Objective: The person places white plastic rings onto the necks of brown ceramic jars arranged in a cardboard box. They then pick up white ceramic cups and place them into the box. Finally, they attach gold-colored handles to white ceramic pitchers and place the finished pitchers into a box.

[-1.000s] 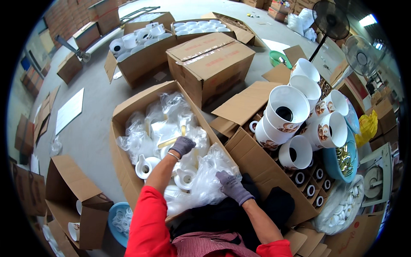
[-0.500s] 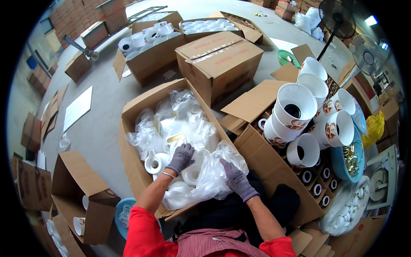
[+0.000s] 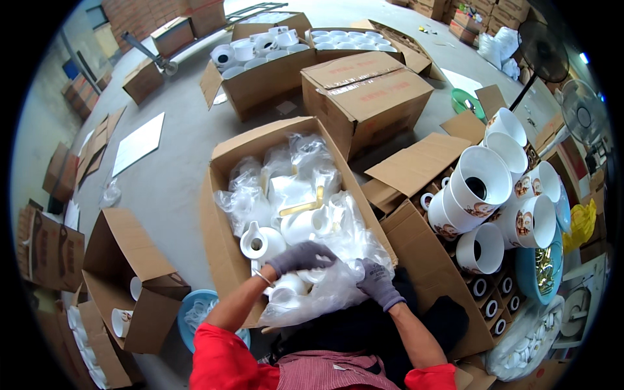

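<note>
Both of my hands wear grey gloves over an open cardboard box (image 3: 224, 244) holding white ceramic pitchers and clear plastic bags. My left hand (image 3: 300, 258) reaches across the near part of the box, fingers stretched to the right over the plastic and apparently holding nothing. With its fingertips closed, my right hand (image 3: 377, 283) grips the clear plastic bag (image 3: 348, 286) by the box's near right side. A white pitcher (image 3: 260, 242) stands uncovered just beyond my left hand. Beside it lies another white pitcher (image 3: 302, 224), near a gold-coloured strip (image 3: 299, 208).
Stacked white printed cups (image 3: 478, 182) stand on a divided carton at right, beside a blue basin (image 3: 545, 270) of gold-coloured pieces. A closed carton (image 3: 367, 97) sits beyond the box. At lower left are an open carton (image 3: 130, 260) and a blue basin (image 3: 188, 312).
My left hand has moved nearer and right, uncovering the pitcher with the handle. My right hand has closed on the plastic bag, which is drawn toward me. The view has shifted left.
</note>
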The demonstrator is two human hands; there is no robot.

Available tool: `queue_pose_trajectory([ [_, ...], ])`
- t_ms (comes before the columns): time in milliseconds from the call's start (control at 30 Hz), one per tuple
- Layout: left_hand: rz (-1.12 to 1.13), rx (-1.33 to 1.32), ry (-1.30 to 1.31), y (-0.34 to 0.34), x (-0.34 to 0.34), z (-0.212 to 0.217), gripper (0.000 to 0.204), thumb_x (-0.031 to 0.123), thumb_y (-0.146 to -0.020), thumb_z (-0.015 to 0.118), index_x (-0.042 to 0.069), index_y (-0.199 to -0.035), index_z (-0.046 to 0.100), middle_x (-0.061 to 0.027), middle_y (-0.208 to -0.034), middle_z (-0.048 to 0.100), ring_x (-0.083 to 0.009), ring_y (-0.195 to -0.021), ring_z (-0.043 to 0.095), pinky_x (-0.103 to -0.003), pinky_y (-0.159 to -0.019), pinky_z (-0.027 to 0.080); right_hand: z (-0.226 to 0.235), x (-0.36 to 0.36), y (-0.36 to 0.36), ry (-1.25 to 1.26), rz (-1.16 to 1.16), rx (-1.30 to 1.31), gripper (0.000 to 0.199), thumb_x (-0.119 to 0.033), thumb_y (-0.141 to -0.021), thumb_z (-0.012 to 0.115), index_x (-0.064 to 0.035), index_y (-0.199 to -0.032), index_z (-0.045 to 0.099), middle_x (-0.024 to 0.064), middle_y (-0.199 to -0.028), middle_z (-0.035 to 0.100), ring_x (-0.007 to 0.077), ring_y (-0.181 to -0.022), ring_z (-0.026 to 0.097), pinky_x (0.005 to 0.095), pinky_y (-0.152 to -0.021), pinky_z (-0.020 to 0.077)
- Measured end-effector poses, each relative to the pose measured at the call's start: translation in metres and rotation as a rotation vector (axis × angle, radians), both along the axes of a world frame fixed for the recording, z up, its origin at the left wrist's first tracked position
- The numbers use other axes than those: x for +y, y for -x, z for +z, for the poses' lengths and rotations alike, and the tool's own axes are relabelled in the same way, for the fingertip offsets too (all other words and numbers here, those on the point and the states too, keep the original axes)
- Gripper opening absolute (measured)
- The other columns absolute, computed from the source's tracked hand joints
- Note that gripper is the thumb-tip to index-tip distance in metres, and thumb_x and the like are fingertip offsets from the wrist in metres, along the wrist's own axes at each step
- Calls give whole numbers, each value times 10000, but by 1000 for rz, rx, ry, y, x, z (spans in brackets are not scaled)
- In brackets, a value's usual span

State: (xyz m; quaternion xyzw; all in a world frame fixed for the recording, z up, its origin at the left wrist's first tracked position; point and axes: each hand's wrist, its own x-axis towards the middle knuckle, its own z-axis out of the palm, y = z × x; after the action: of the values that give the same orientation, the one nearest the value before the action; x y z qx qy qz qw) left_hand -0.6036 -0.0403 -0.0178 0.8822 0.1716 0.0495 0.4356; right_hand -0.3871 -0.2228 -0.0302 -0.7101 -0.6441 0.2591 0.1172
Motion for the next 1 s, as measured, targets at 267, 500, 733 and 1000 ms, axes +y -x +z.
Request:
queue_pose_trajectory([
  [267,532,933,-619,116,181,-73,258,307,-928,579,137,-1072,711,-174,-989,724,-345,-940,700,-485,-818,529,-8,-4,-2,122,-41,-82,564,-279,-781,749,-115,-1294,582,141,-1146,651,312,-1017,672,433,-870,537],
  [500,917,-115,-482,11,185,-31,174,217,-948,566,68,-1005,636,-218,-893,672,-415,-833,643,-516,-729,503,33,21,30,194,50,-63,538,-235,-802,728,-168,-1308,556,132,-1170,611,314,-1013,673,450,-837,548],
  [733,256,706,-806,-84,210,-127,705,274,-717,791,229,-1375,542,-96,-1413,504,-310,-1310,470,-530,-1042,404,28,21,24,198,11,-19,528,-225,-810,725,-177,-1304,546,125,-1162,602,312,-1011,674,446,-822,554],
  [1000,-67,766,-883,-78,211,-114,293,288,-826,669,251,-1112,718,-82,-1294,577,-276,-1226,535,-453,-988,454,41,34,19,211,-32,1,507,-237,-784,733,-161,-1260,574,103,-1135,592,306,-1010,658,432,-850,539],
])
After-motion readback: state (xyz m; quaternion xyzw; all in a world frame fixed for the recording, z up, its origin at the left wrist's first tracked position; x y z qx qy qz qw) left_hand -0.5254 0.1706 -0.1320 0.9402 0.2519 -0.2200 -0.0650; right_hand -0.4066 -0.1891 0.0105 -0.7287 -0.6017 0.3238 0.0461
